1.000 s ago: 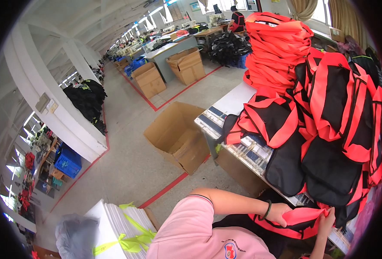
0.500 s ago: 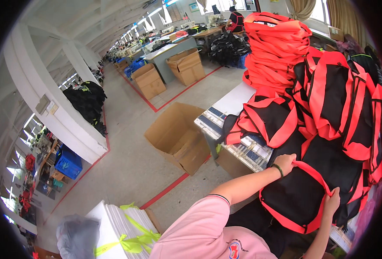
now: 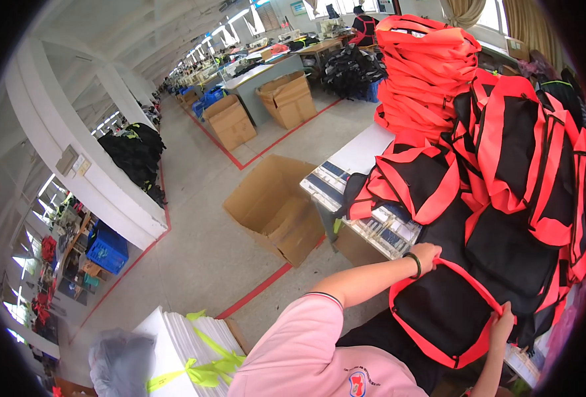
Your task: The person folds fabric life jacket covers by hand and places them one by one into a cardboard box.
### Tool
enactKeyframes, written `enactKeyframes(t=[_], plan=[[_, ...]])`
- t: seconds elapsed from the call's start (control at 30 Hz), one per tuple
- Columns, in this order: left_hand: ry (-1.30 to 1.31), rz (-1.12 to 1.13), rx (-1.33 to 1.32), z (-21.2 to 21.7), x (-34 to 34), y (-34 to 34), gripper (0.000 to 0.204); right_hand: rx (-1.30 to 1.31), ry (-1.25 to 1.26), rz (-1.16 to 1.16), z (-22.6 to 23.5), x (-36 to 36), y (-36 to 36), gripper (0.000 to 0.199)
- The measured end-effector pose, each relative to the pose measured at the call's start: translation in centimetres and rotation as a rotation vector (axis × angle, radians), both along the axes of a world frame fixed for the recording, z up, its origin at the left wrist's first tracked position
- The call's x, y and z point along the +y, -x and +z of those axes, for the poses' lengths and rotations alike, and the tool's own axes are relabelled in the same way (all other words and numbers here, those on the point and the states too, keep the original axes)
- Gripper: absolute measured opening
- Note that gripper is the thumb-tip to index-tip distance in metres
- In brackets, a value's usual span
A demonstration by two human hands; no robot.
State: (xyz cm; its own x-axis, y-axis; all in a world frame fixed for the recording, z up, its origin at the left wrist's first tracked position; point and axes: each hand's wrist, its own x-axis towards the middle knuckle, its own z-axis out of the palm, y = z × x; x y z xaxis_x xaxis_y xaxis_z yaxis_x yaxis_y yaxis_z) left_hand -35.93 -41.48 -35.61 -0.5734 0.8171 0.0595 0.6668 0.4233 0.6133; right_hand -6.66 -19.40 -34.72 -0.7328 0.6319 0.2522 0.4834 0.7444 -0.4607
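Note:
A black fabric bag [image 3: 442, 309] with a wide coral-red border is stretched between my two hands at the near edge of the table. My left hand [image 3: 427, 257], with a dark bracelet at the wrist, is closed on the bag's far left corner. At the right corner my right hand [image 3: 503, 323] pinches the same red border. Just beyond lies another black bag [image 3: 512, 255], partly under a heap of black and red bags [image 3: 510, 145]. A smaller black bag with red straps [image 3: 417, 182] rests to the left of that heap.
A tall stack of folded red pieces [image 3: 425, 79] stands at the table's far end. An open cardboard box [image 3: 273, 208] sits on the floor left of the table [image 3: 322, 182]. White sheets tied with yellow-green strips [image 3: 197, 357] are at lower left. A person [image 3: 363, 30] works far off.
Both hands have drawn the bag a little toward me and to the left. More of the black bag beyond it now shows.

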Motion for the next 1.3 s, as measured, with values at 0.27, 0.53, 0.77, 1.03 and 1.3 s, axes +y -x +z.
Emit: enactKeyframes(t=[0.27, 0.53, 0.77, 1.03, 1.3], plan=[[-0.065, -0.002, -0.02, -1.1, -0.3, 0.9, 0.028, 0.001, -0.132, -0.124, -1.0, 0.7, 0.2, 0.016], [-0.266, -0.194, -0.397, 2.1, -3.6, 0.0, 0.03, 0.225, 0.067, 0.101, 2.9, -2.3, -1.2, 0.013], [-0.282, -0.018, -0.213, 1.7, -2.8, 0.8, 0.029, 0.321, 0.061, -0.006, 2.8, -2.6, -1.3, 0.017], [-0.23, 0.012, -0.22, -0.5, -3.6, 0.6, 0.034, 0.23, 0.2, 0.002, 3.5, -4.0, -1.8, 0.028], [0.002, -0.065, -0.231, -0.7, -3.3, 0.3, 0.046, 0.184, 0.434, 0.011, -2.3, -0.8, -3.4, 0.029]])
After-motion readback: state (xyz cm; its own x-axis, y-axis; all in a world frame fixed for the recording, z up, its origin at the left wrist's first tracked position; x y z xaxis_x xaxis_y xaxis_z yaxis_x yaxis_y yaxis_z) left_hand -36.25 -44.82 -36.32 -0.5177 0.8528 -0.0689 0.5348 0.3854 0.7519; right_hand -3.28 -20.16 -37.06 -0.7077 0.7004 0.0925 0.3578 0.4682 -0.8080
